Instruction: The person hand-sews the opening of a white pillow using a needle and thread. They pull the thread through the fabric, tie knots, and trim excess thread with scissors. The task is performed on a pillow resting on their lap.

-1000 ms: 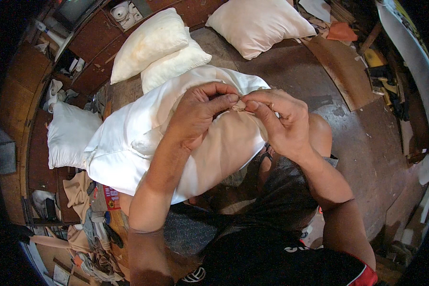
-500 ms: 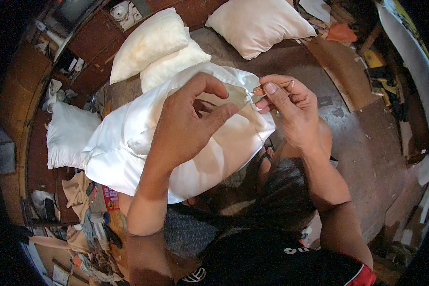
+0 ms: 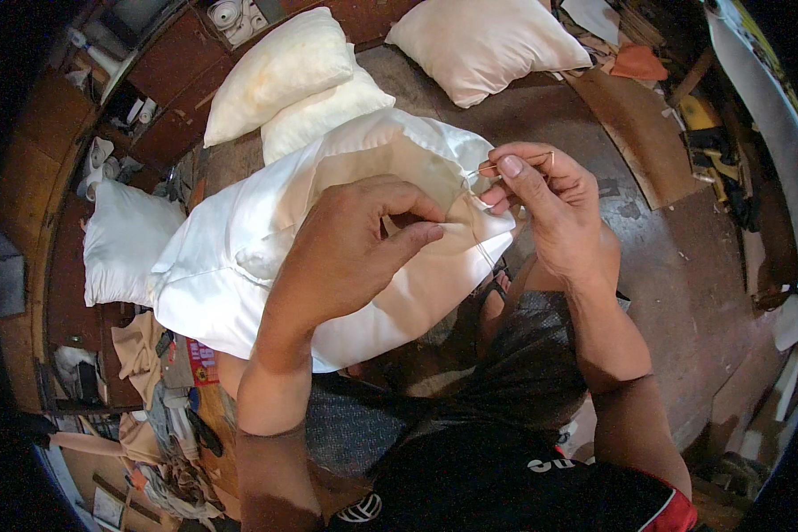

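Observation:
Across my lap lies a white satin pillow cover (image 3: 213,257), its open side gaping toward my hands and showing a cream inside. My left hand (image 3: 350,253) has thumb and forefinger closed on the cover's edge, near the gathered corner. Between the thumb and fingers of my right hand (image 3: 554,199) is a thin needle (image 3: 553,158), its far end sticking out past the fingers. Pale thread (image 3: 481,238) hangs from the gathered corner along the cover. The fingertips of my right hand are close beside that corner.
Two cream pillows (image 3: 279,75) are stacked beyond the cover, and another pillow (image 3: 488,49) lies on the floor farther right. A white pillow (image 3: 129,244) rests at the left. Crumpled clothes (image 3: 168,443) are piled at lower left. Flat brown cardboard (image 3: 638,133) lies at the right.
My left thumb and forefinger, apart before, have closed on the cover's edge. My right hand has shifted slightly right with the needle, and more of the cover's opening shows.

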Available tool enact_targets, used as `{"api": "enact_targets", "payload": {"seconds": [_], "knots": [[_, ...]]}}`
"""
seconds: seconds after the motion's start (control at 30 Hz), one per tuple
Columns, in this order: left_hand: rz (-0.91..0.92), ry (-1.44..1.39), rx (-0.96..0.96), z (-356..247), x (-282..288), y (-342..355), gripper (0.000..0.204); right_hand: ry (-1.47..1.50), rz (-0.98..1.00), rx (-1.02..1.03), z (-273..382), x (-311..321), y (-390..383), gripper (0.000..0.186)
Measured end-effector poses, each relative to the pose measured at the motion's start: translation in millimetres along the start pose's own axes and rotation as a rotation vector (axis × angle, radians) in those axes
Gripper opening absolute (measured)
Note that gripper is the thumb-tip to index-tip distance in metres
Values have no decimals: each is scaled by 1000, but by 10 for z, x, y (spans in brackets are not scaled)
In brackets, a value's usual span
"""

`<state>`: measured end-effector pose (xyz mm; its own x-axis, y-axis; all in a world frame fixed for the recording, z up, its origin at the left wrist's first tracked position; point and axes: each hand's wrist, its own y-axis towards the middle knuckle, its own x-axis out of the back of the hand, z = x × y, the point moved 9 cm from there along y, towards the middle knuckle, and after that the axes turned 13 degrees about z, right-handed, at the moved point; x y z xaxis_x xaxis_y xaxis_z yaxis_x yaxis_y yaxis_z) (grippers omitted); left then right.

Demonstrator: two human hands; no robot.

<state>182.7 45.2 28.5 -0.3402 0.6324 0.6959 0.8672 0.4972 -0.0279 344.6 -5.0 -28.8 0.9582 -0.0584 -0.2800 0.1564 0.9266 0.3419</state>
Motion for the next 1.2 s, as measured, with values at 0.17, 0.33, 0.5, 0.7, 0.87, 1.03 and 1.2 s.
{"api": "enact_targets", "payload": {"seconds": [0.17,0.33,0.5,0.7,0.87,1.03,1.2], "knots": [[-36,-56,-52,12,-31,2,15,-57,-4,-36,55,-59,-21,18],[-6,-199,33,124,-101,28,15,-30,-13,-21,78,-60,-39,18],[56,-206,121,50,-121,-11,18,-57,20,19,131,-122,-41,18],[-83,-79,12,25,-80,13,17,-136,-31,66,219,-28,-80,18],[-164,-33,-57,-4,-42,0,14,-167,-40,49,266,-35,-101,18],[-196,-45,-135,10,-42,25,11,-187,-26,10,249,-47,-101,17],[-224,-132,-151,-6,-49,29,10,-189,-25,-15,224,-35,-106,19]]}}
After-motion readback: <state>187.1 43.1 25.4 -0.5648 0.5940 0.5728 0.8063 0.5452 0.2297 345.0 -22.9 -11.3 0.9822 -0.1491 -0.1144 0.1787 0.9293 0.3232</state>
